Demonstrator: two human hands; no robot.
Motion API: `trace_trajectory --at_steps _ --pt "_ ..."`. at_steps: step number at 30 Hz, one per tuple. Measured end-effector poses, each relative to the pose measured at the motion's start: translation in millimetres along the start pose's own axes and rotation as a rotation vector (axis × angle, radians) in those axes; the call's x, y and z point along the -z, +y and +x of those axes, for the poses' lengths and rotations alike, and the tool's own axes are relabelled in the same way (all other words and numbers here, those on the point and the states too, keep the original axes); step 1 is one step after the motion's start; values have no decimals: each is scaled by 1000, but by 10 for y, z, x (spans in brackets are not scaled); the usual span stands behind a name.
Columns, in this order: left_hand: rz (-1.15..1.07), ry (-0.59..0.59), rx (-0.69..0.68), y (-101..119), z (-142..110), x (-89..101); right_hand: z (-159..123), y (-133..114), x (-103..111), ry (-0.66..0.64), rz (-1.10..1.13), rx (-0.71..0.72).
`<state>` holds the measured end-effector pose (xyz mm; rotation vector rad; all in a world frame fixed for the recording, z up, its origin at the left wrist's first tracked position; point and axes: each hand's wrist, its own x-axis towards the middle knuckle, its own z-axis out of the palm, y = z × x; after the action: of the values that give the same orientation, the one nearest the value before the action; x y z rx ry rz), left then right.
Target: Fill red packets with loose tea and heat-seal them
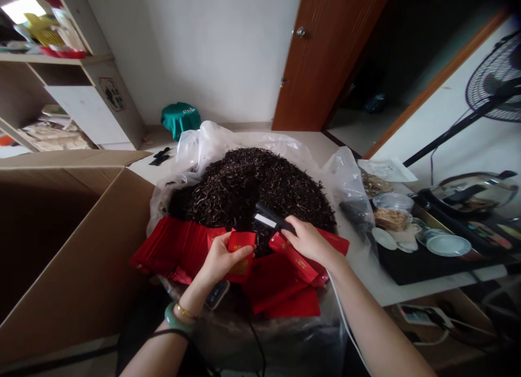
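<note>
My left hand [228,253] pinches a small red packet [242,240] with gold print, its thumb across the front. My right hand [303,237] grips a black corded hand-held bag sealer [271,218] with a white label; its tip lies over the heap of dark loose tea leaves [252,176]. A gap separates sealer and packet. To the left stands a tight row of red packets [175,245]. More flat red packets [280,287] lie below and between my hands. Under my left wrist, a small device with a display [217,295] is partly hidden.
A clear plastic bag [345,176] spreads around the tea. An open cardboard box [77,252] stands close at left. On the right are a table with a glass jar [393,211], a small bowl [448,244] and a lidded pot [474,192], plus a fan [496,78]. A cord runs beneath my right arm.
</note>
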<state>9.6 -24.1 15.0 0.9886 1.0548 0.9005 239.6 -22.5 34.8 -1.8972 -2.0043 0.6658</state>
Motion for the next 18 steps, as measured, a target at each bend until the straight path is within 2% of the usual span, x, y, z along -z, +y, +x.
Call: trace_trajectory --at_steps 3,6,8,10,12,16,18 --pt "10 -8 2 -8 0 0 -17 -30 -30 32 377 32" --pt "20 -10 2 -9 -3 -2 -45 -142 -73 -33 748 68" --pt "29 -7 2 -5 -6 -4 -63 -228 -93 -86 894 53" --pt "35 -11 1 -1 -9 -7 -73 -287 -110 -133 917 30" --pt "36 -20 -3 3 -11 -7 -73 -307 -124 -133 834 38" --pt "45 -33 -20 7 -15 2 -66 -278 -112 -18 623 162" --pt "48 -36 -26 7 -15 11 -75 -263 -72 -7 566 190"
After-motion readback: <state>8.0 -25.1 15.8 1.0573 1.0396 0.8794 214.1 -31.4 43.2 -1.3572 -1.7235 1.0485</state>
